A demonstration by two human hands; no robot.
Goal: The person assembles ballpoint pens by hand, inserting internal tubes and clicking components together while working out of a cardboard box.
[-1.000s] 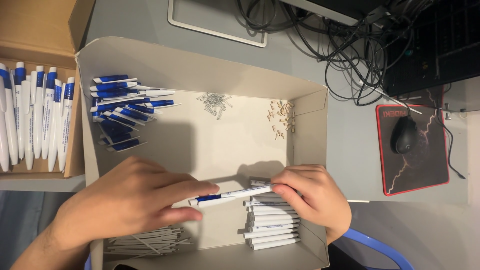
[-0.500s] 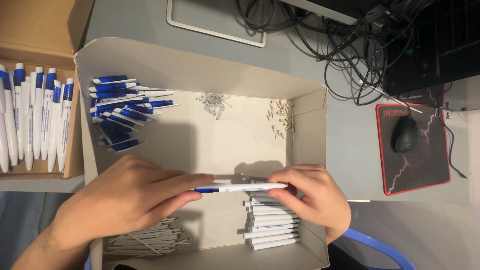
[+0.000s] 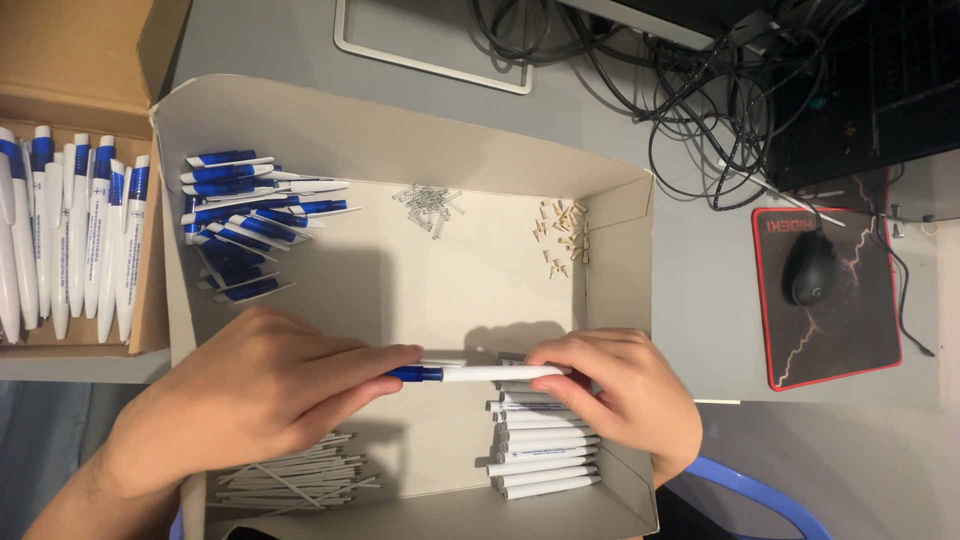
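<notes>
A white and blue pen [image 3: 470, 374] lies level between both hands over a shallow cardboard box [image 3: 400, 140]. My left hand [image 3: 250, 400] pinches its blue end. My right hand [image 3: 620, 390] grips its white end. Below the right hand sits a stack of white pen barrels [image 3: 540, 455]. Thin white refill tubes [image 3: 290, 480] lie in the box's near left corner, under my left wrist.
Blue pen halves [image 3: 240, 220] are heaped at the box's far left. Small springs [image 3: 428, 203] and tiny tan tips [image 3: 562, 235] lie along the far side. A second box [image 3: 70, 60] at left holds several assembled pens [image 3: 70, 230]. A mouse [image 3: 808, 268], mousepad and cables lie to the right.
The pen has swung from tilted to level. The two hands have drawn closer along it, and less of the blue part shows.
</notes>
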